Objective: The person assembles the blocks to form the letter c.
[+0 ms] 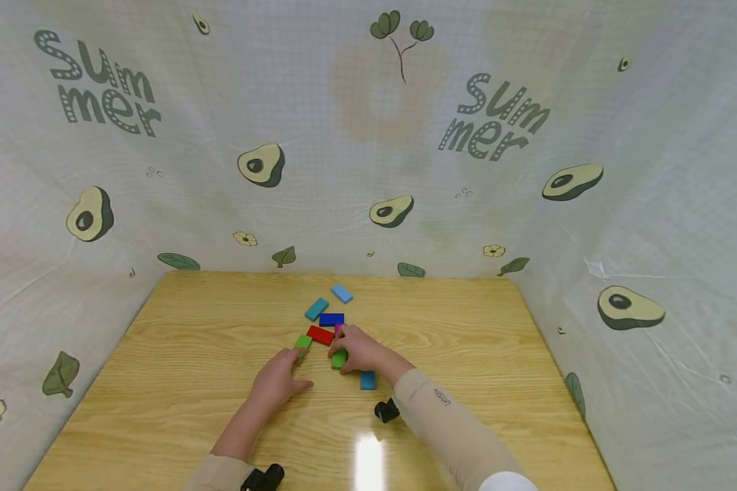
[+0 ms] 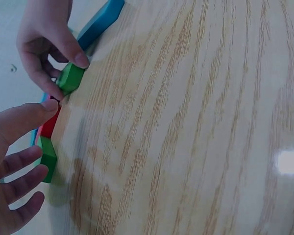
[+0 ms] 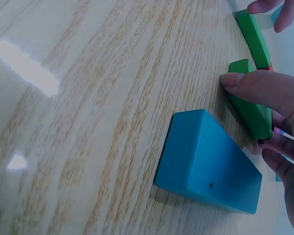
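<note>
My right hand (image 1: pixel 360 349) pinches a green block (image 1: pixel 338 360) between thumb and fingers, low over the table or on it; which, I cannot tell. My left hand (image 1: pixel 274 382) has its fingers loosely spread beside a second green block (image 1: pixel 304 340). In the left wrist view its fingertips overlap that green block (image 2: pixel 49 161), its thumb held apart. Between the two green blocks, slightly behind, lies a red block (image 1: pixel 321 335). A magenta block (image 1: pixel 338 329) is mostly hidden behind the right hand. Close to the right wrist lies a blue block (image 3: pixel 210 166).
Behind the red block lie a dark blue block (image 1: pixel 331 319), a teal block (image 1: pixel 316 309) and a light blue block (image 1: pixel 342 293). The wooden table (image 1: pixel 221 307) meets a printed cloth (image 1: pixel 319 225) at its back and sides. Black wrist devices (image 1: pixel 387 410) sit on both forearms.
</note>
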Demonstrator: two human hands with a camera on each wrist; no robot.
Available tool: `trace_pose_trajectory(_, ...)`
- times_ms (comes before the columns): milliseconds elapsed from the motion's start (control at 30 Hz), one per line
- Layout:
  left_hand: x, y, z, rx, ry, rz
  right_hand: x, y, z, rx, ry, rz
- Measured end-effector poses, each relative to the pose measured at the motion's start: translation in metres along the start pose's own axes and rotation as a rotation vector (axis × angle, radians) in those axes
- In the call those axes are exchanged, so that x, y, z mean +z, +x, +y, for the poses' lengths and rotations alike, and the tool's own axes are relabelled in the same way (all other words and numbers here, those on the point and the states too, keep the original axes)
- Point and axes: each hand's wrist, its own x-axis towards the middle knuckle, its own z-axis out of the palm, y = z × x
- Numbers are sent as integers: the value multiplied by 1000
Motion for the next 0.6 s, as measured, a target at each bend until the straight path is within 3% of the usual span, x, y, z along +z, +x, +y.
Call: trace_pose_trajectory(600, 14, 10, 20, 54, -20, -17, -20, -19, 15, 59, 85, 97)
